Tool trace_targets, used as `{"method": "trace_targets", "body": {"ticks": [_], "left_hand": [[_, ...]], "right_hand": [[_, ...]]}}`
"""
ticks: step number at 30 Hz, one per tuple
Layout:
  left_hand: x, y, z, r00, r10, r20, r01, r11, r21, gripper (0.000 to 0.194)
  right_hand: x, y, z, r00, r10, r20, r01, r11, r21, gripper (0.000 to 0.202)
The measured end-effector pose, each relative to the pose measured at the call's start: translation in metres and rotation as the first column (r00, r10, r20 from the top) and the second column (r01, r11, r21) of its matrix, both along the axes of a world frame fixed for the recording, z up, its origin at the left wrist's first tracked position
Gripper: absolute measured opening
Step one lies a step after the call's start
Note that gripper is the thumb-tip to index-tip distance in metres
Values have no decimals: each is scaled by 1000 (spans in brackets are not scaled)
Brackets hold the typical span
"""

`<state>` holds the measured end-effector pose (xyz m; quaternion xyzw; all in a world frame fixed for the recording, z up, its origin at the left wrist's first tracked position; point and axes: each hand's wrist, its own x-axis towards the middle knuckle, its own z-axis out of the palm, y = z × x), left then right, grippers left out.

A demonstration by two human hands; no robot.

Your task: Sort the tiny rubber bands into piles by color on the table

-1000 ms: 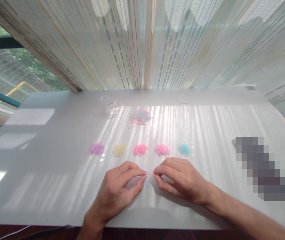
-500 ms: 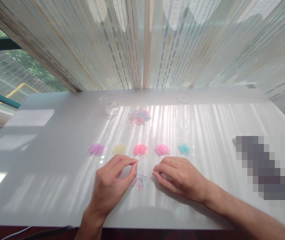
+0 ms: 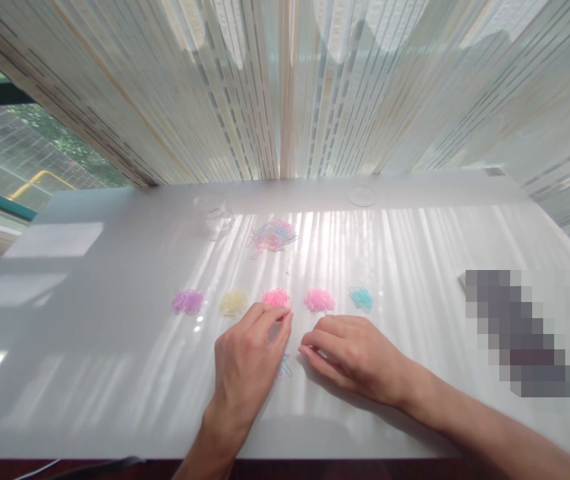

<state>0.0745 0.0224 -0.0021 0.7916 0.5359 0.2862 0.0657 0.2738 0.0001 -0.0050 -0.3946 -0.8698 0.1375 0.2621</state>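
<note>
By the coral pile (image 3: 275, 296) the left hand (image 3: 251, 348), near it the right hand (image 3: 357, 353) — fingers pinched narrow, content I cannot tell — light, low touch seems best.

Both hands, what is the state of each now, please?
Left hand: closed in a pinch; contents cannot be told.
Right hand: closed; no held thing visible.

No readable text, labels or signs, apparently.

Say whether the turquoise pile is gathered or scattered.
Gathered: the turquoise pile sits in one compact clump, apart from the paler pink pile.
</note>
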Motion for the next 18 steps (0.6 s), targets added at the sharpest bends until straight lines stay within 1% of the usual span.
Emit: {"method": "trace_targets", "body": {"ticks": [7,18], "left_hand": [[3,0,-4,997,57,-45,-57,998,5,10],[1,-1,-4,996,67,-58,-66,997,32,8]], "right_hand": [[1,-1,2,1000,-15,-4,15,1000,23,36],[1,0,0,1000,-11,-11,11,1000,20,36]]}}
